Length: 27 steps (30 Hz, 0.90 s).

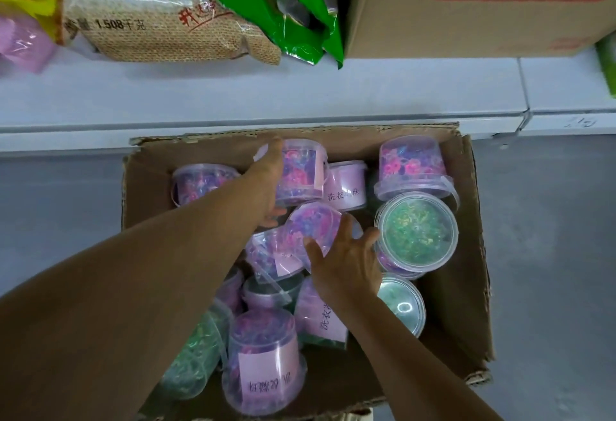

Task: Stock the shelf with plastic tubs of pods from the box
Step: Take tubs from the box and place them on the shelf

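An open cardboard box point(466, 237) on the floor holds several clear plastic tubs of purple and green pods. My left hand point(268, 180) grips a purple tub point(301, 172) that lies on its side near the box's back wall, fingers wrapped around its side. My right hand point(345, 259) curls over the round end of another purple tub point(311, 229) in the middle of the box. A green tub point(416, 230) stands lid-up just right of that hand. The white shelf point(266, 94) runs across above the box.
On the shelf lie a brown sack of grain point(150, 17), green foil bags point(273, 4), a big cardboard carton point(483, 4) at right and a pink pack point(20, 40) at far left. Grey floor point(550, 254) surrounds the box.
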Motion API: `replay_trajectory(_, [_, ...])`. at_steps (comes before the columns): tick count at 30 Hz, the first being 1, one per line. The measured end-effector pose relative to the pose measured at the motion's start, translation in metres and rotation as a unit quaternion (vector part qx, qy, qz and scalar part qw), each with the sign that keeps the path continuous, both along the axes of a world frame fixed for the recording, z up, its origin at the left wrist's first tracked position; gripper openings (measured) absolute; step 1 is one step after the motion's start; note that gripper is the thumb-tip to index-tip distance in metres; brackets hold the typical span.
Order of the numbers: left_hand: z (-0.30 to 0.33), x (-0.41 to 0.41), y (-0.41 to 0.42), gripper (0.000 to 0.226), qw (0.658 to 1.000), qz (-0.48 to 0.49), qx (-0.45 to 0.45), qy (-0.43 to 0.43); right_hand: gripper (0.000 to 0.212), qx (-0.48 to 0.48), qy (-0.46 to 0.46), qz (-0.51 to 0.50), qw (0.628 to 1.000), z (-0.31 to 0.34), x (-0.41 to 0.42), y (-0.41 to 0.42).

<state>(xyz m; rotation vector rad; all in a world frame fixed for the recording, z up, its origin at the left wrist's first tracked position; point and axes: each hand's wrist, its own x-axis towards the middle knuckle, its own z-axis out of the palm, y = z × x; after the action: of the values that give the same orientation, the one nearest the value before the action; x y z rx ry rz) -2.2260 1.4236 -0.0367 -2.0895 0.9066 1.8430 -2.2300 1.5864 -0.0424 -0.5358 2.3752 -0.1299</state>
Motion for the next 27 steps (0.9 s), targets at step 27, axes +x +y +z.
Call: replay_trajectory(27, [0.005, 0.14, 0.019, 0.049, 0.978, 0.179, -0.09, 0.061, 0.093, -0.172, 0.242, 0.24, 0.924, 0.01, -0.004, -0.024])
